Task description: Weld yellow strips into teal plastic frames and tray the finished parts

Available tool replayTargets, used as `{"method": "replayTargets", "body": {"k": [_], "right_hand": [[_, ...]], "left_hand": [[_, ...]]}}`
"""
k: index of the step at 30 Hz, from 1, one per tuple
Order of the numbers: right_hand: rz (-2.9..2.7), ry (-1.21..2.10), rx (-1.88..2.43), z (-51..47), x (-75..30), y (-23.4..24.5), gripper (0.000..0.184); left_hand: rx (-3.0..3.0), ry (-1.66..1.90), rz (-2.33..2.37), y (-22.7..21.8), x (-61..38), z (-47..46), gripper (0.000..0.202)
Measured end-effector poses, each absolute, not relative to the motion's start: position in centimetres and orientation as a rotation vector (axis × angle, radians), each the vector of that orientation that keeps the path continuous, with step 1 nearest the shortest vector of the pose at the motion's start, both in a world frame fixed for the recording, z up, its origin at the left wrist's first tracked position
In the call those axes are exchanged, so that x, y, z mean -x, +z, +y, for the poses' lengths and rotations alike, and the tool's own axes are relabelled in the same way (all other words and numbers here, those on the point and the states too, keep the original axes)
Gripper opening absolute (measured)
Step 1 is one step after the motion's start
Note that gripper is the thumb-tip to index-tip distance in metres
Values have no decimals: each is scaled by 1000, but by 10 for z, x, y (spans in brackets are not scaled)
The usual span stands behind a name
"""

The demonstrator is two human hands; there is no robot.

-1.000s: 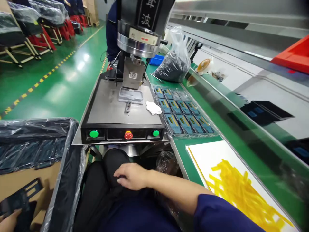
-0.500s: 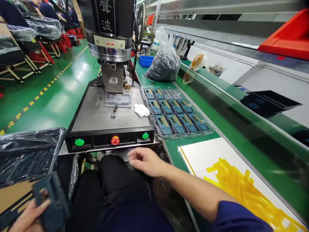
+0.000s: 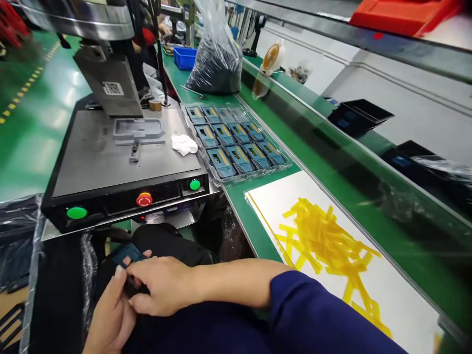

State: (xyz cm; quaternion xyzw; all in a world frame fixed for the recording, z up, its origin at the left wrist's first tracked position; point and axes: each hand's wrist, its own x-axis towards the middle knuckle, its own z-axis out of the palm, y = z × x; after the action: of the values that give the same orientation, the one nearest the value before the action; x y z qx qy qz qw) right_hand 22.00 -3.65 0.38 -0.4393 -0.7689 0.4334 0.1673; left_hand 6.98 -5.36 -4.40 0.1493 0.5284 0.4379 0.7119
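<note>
Above my lap, a dark blue-grey plastic housing [image 3: 120, 254] with a rectangular cut-out is held between both hands. My left hand [image 3: 110, 314] is closed around its near side, thumb on top. My right hand [image 3: 164, 285] reaches across and grips the same housing with bent fingers, which hide much of it. In front stands the press machine's metal base [image 3: 88, 162], with an empty-looking grey fixture [image 3: 138, 130] under its metal horn [image 3: 114, 88]. Two green buttons [image 3: 76, 212] and a red stop button [image 3: 144, 198] line its front.
On the green bench, a clear tray [image 3: 254, 176] carries several similar housings with yellow strips. Yellow tape strips [image 3: 324, 236] lie on a white sheet [image 3: 401, 300]. Behind are a bag of dark parts [image 3: 217, 69] and a blue bin [image 3: 184, 58]. A plastic-lined box [image 3: 18, 255] stands left.
My left hand has brought the housing from the lower left to above my lap. My right hand has moved left and down onto it. The view has turned right.
</note>
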Motion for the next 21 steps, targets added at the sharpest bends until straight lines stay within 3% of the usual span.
{"method": "replayTargets", "body": {"k": [4,8,11,17,21], "right_hand": [[-2119,1209,1185,-48,-219,3,27],[-1997,1214,1161,-45,-222,-3,29],[-1974,1357,1133,-35,-213,-16,27],[-1583,1807,1230,-32,-176,-39,57],[-1270,2059,1434,-26,-154,-42,59]], "left_hand": [[-123,960,1079,-35,-66,-52,39],[-56,959,829,-27,-45,-42,53],[-46,1074,691,-33,-24,-40,60],[-131,1179,685,-56,-17,-62,62],[-201,1240,859,-65,-3,-71,57]]}}
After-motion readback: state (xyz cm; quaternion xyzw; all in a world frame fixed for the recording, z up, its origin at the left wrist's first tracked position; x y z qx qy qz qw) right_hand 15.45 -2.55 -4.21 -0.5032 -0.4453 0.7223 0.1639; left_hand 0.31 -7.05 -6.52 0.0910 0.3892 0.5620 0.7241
